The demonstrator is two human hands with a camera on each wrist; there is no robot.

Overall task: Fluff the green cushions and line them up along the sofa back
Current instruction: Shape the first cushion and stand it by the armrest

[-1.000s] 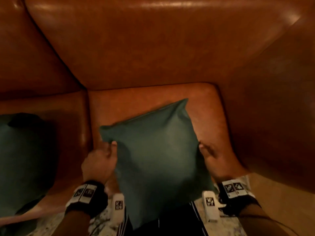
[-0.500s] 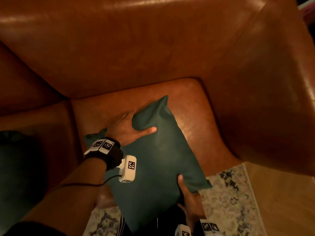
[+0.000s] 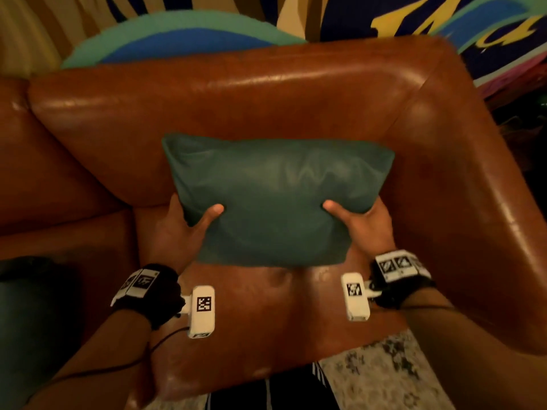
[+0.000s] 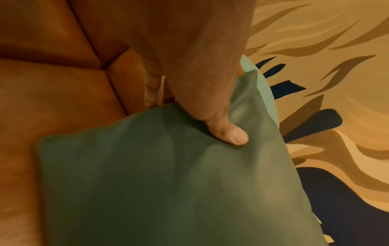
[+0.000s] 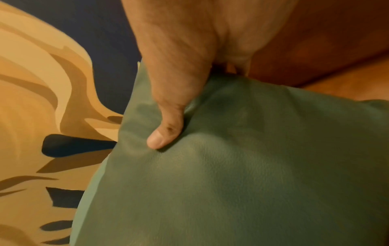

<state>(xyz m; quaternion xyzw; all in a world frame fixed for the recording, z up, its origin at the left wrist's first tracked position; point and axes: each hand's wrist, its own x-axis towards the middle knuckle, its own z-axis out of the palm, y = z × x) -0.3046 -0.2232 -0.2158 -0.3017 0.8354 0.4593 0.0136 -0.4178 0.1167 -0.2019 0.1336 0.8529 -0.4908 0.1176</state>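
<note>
A green cushion [image 3: 275, 196] is held up in the air above the seat, in front of the brown leather sofa back [image 3: 236, 93]. My left hand [image 3: 183, 229] grips its left lower edge, thumb pressed into the front face, fingers hidden behind. My right hand [image 3: 358, 223] grips the right lower edge the same way. The left wrist view shows the cushion [image 4: 168, 174] under my left hand's [image 4: 210, 106] thumb. In the right wrist view the cushion [image 5: 242, 166] dents under my right hand's [image 5: 174, 103] thumb. A second green cushion [image 3: 32, 315] lies at the far left on the sofa.
The sofa seat [image 3: 266, 327] lies below the cushion, with the armrest [image 3: 473, 187] on the right. A painted wall [image 3: 384, 16] rises behind the sofa. A patterned rug [image 3: 384, 377] covers the floor in front.
The cushion went from lying on the seat to being lifted off it, turned wide side up. Both hands shifted to its lower side edges, and the view tilted up to the wall.
</note>
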